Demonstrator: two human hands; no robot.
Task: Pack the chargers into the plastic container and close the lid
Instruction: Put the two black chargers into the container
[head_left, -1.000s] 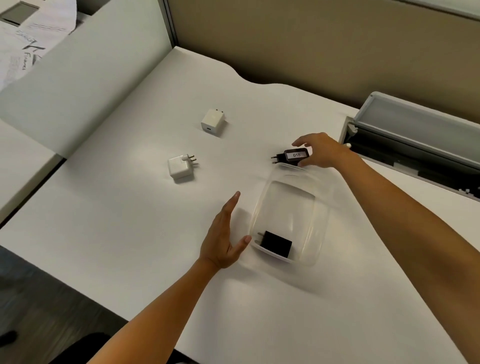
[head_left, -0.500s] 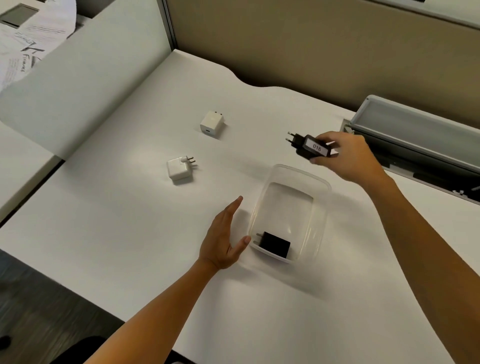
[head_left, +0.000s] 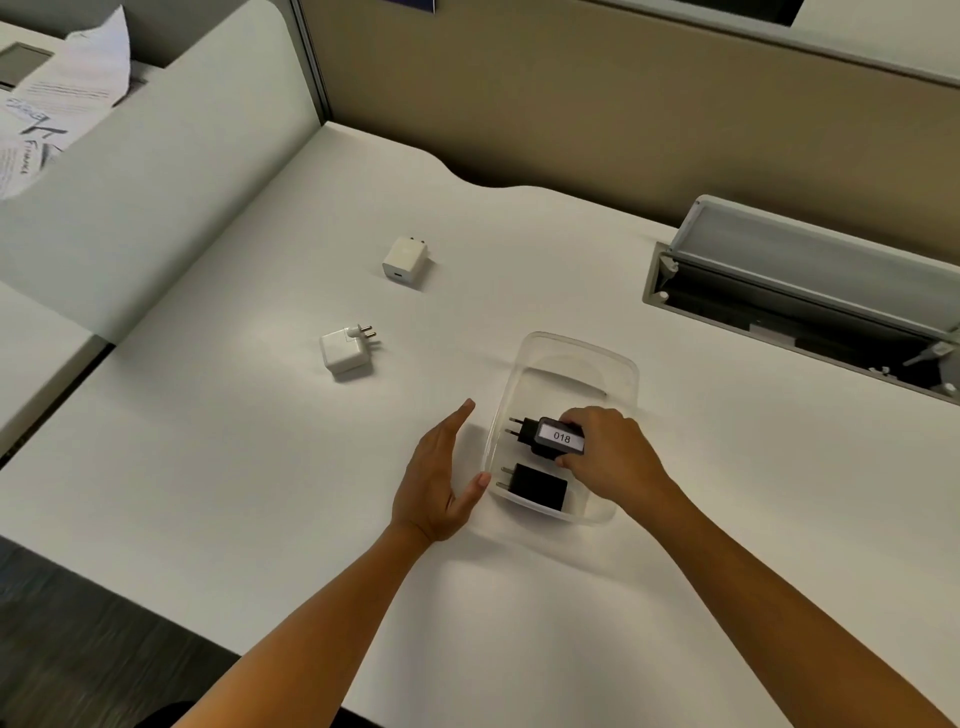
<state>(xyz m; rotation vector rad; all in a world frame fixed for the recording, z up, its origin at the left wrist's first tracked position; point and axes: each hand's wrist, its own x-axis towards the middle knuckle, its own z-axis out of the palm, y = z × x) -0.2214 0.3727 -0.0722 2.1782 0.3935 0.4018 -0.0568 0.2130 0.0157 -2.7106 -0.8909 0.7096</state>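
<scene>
A clear plastic container (head_left: 576, 353) stands open on the white desk. Inside it, at the near end, lies a black charger (head_left: 537, 487). My right hand (head_left: 613, 457) grips a second black charger (head_left: 553, 438) with a white "018" label, held inside the container just above the first one. My left hand (head_left: 441, 480) is open, its thumb touching the container's left wall. Two white chargers lie on the desk to the left: one with round pins (head_left: 345, 351), one smaller (head_left: 405, 255) further back. No lid is in view.
A grey cable tray with a raised flap (head_left: 810, 291) is set into the desk at the right. A beige partition runs along the back. A low divider and papers (head_left: 52, 119) are at the left. The desk's front edge lies near my forearms.
My right hand carried the labelled black charger from beyond the container's far end, up and then down into the container. My left hand stayed at the container's left side.
</scene>
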